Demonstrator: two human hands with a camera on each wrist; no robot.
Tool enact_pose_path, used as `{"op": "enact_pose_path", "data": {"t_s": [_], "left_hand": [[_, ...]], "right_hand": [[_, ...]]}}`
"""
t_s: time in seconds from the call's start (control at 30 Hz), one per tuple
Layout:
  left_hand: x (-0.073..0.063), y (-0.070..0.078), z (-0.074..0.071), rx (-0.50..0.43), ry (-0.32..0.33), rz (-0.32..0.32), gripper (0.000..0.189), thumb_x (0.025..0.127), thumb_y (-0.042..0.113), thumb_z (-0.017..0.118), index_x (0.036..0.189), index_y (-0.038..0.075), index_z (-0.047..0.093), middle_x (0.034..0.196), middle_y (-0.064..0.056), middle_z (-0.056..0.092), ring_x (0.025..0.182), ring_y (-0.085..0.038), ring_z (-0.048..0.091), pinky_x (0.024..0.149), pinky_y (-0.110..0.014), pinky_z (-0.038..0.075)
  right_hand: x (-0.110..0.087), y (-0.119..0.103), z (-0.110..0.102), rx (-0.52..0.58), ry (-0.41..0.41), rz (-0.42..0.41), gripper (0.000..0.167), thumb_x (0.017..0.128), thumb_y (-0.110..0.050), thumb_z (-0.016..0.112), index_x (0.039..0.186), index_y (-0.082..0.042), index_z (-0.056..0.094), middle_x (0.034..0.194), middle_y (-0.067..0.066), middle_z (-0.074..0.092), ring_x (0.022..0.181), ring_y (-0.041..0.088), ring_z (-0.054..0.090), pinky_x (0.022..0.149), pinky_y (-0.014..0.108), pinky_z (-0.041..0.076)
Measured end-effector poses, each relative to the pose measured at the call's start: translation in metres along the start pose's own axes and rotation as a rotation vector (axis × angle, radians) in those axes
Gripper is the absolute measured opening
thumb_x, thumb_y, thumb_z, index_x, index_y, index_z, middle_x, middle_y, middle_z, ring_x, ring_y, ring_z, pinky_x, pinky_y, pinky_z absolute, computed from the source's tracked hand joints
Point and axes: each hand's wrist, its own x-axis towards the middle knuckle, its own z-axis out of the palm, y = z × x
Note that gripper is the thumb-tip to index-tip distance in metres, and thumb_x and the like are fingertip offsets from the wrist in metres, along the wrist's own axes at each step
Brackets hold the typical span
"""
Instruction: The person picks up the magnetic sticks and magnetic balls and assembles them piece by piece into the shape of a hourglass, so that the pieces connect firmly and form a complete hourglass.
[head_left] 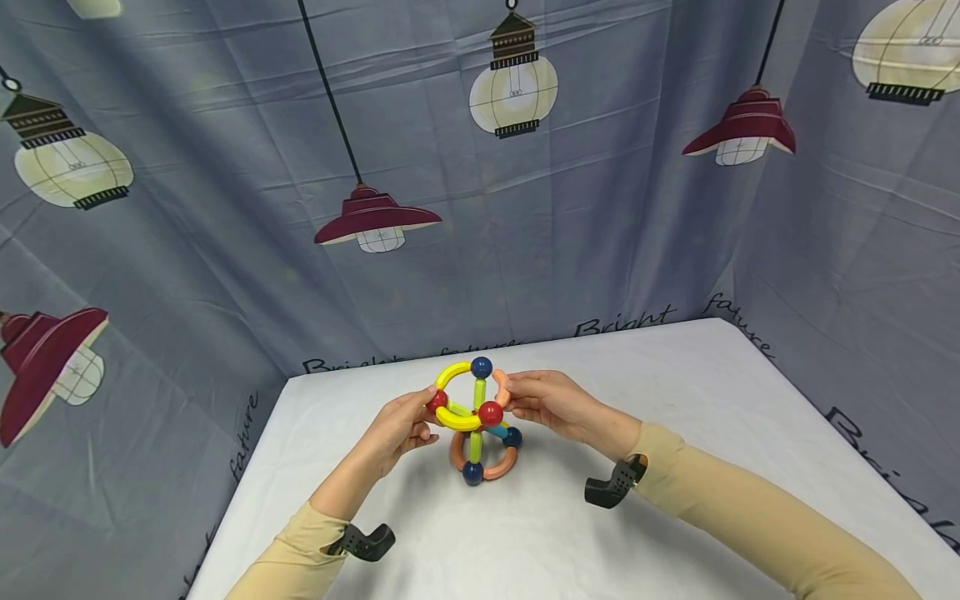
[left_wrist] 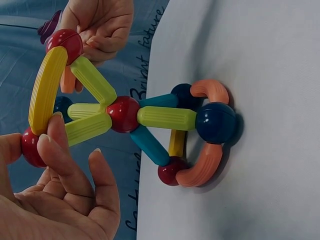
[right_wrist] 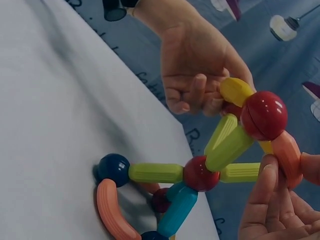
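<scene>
A toy frame of magnetic balls and rods stands on the table, with a red ball (left_wrist: 123, 114) at its middle. Green straight rods (right_wrist: 156, 172) and blue rods (right_wrist: 178, 211) spread from that ball. Its base ring has orange curved rods (left_wrist: 202, 167) and a dark blue ball (head_left: 472, 473). At the top ring, my left hand (head_left: 397, 429) pinches a red ball (left_wrist: 32, 147) below a yellow curved rod (left_wrist: 47, 92). My right hand (head_left: 551, 404) pinches an orange curved rod (right_wrist: 288, 159). One end of that rod meets another red ball (right_wrist: 264, 115); fingers hide its other end in the right wrist view.
A white cloth covers the table (head_left: 637, 517). Grey-blue curtains (head_left: 450, 283) printed with lamps and lettering hang behind it and at both sides. Each wrist wears a black device (head_left: 615, 482).
</scene>
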Motion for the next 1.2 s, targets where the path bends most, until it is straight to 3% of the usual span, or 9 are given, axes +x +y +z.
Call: {"op": "enact_pose_path", "data": {"t_s": [0.87, 1.1, 1.2], "left_hand": [[0.002, -0.001, 0.001, -0.001, -0.031, -0.003, 0.061, 0.101, 0.054, 0.057, 0.131, 0.001, 0.058, 0.095, -0.011, 0.068, 0.061, -0.014, 0.051, 0.076, -0.029, 0.059], [-0.001, -0.003, -0.009, 0.012, -0.044, 0.013, 0.068, 0.104, 0.06, 0.044, 0.133, 0.001, 0.058, 0.092, -0.011, 0.069, 0.062, -0.016, 0.052, 0.078, -0.032, 0.058], [0.0, -0.008, -0.018, 0.093, -0.007, 0.019, 0.07, 0.104, 0.061, 0.041, 0.137, 0.001, 0.057, 0.093, -0.011, 0.071, 0.064, -0.018, 0.054, 0.078, -0.034, 0.057]], "right_hand": [[0.0, 0.0, -0.002, -0.007, 0.018, 0.016, 0.053, 0.1, -0.019, 0.068, 0.144, 0.005, 0.05, 0.104, 0.013, 0.071, 0.083, 0.015, 0.07, 0.078, 0.024, 0.058], [-0.002, 0.003, -0.007, -0.046, 0.0, -0.003, 0.051, 0.101, -0.018, 0.066, 0.144, 0.005, 0.049, 0.109, 0.014, 0.069, 0.091, 0.018, 0.071, 0.082, 0.026, 0.058], [-0.003, 0.006, -0.015, -0.103, 0.019, -0.021, 0.05, 0.102, -0.018, 0.064, 0.145, 0.004, 0.049, 0.113, 0.016, 0.069, 0.095, 0.021, 0.071, 0.085, 0.029, 0.057]]}}
